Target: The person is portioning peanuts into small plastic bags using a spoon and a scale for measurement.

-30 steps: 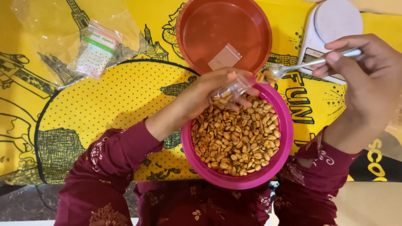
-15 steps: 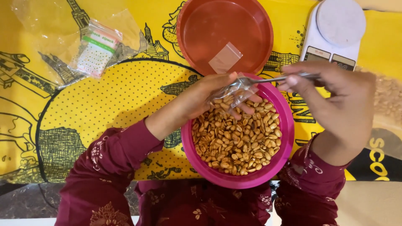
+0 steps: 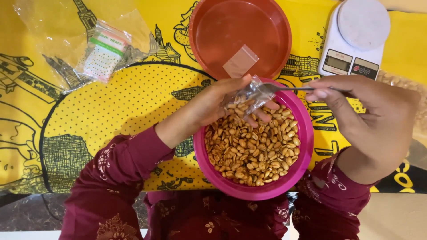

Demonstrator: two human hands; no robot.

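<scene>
**Spoon meets pouch above the peanuts**

Over the far rim of the pink bowl (image 3: 307, 146), the left hand (image 3: 213, 104) pinches a small clear plastic pouch (image 3: 251, 95) between thumb and fingers, its mouth turned to the right. From that side comes the right hand (image 3: 369, 120), its fingers closed on the handle of a metal spoon (image 3: 289, 89). The spoon's long axis lies almost level, running left to right, and its head sits right at the pouch opening, seemingly just inside it. So the pouch lies directly left of the right hand's grip, in line with the handle. Roasted peanuts (image 3: 253, 146) fill the bowl beneath both hands. Beyond it stands an orange bowl (image 3: 209, 40) with another small empty pouch inside, and a white kitchen scale (image 3: 356, 40) sits to the right on the yellow table cover (image 3: 133, 102). A packet of spare pouches (image 3: 103, 55) lies far left.
</scene>
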